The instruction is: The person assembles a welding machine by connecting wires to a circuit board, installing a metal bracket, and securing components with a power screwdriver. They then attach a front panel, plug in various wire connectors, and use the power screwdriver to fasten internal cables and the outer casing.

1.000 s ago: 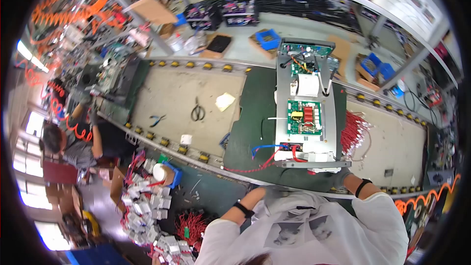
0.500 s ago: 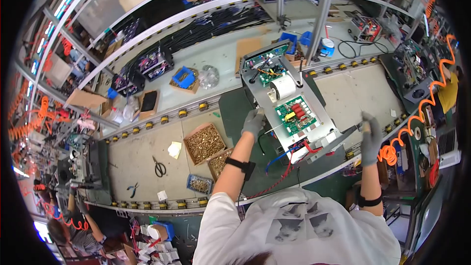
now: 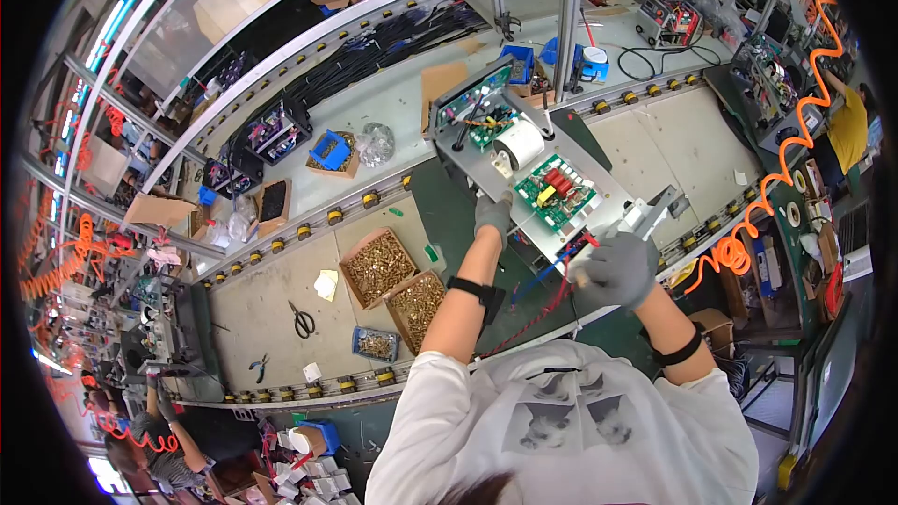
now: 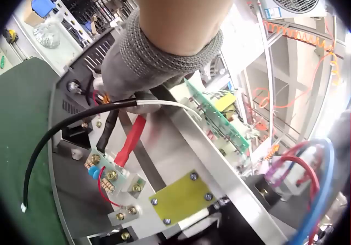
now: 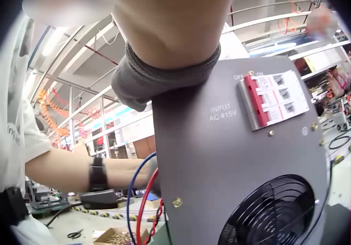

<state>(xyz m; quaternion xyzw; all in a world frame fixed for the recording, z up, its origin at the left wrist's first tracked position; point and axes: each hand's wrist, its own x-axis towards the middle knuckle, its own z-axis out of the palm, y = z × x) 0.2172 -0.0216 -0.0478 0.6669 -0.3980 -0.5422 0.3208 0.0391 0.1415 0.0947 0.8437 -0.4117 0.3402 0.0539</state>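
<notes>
One circuit board [image 3: 561, 210] sits fitted on our chassis [image 3: 608, 198], over the green mat [image 3: 438, 201]; a black cable [image 4: 88, 113] hangs unconnected. Left hand [image 3: 494, 218] and right hand [image 3: 619, 271] touch the chassis (finger grip, we cannot tell).

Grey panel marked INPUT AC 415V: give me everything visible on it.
The flat dark grey panel, apparently painted metal, forms one end of the unit. Near its top are white OFF/ON lettering and a white breaker block with a red bar, setting unclear. Below sits a round black fan grille; brass-coloured screws dot the face. The grey-gloved right hand is at its top edge, fingertip contact unclear.
</notes>
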